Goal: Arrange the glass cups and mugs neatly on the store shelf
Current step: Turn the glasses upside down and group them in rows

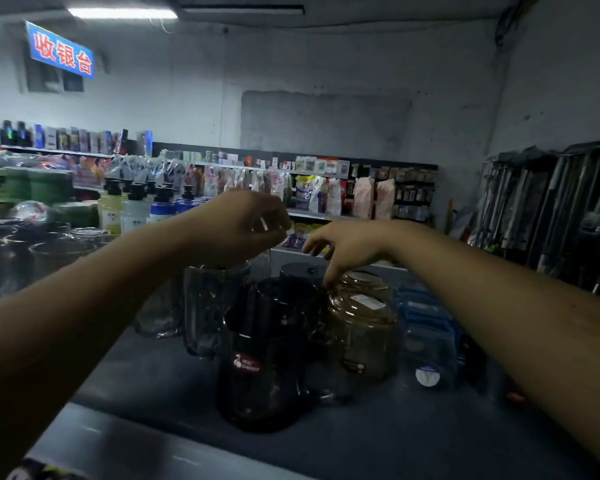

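**Hand Reached Down for Amber Mug on Crowded Store Shelf**

A dark grey shelf [146, 382] ran across the foreground of a dim shop, and glassware stood on it in short rows running away from the camera. Clear cups [205, 306] stood to the left, dark mugs [267, 368] in the middle and amber mugs [361, 327] to the right. Blue packets [426, 337] lay just beside the amber row.

Both bare arms stretched in over the shelf. The right hand [350, 244] hung over the rear amber mug [364, 282], which stood upright with its mouth facing up. Its fingers were spread apart and pointed down. Its fingertips [328, 280] came down at the left side of that mug's rim, close against the dark mugs. They appeared to touch the rim, but they had not closed on it.

The left hand [236, 226] was raised above the clear cups, well to the left of the amber row. Its fingers were curled together, and a glint of glass showed at their tips. Whether it gripped a cup could not be told.

The right hand was plainly the nearer to the rear amber mug, which lay straight below its fingers. A lift would probably have to go straight up, since the neighbouring mugs crowded it on two sides.
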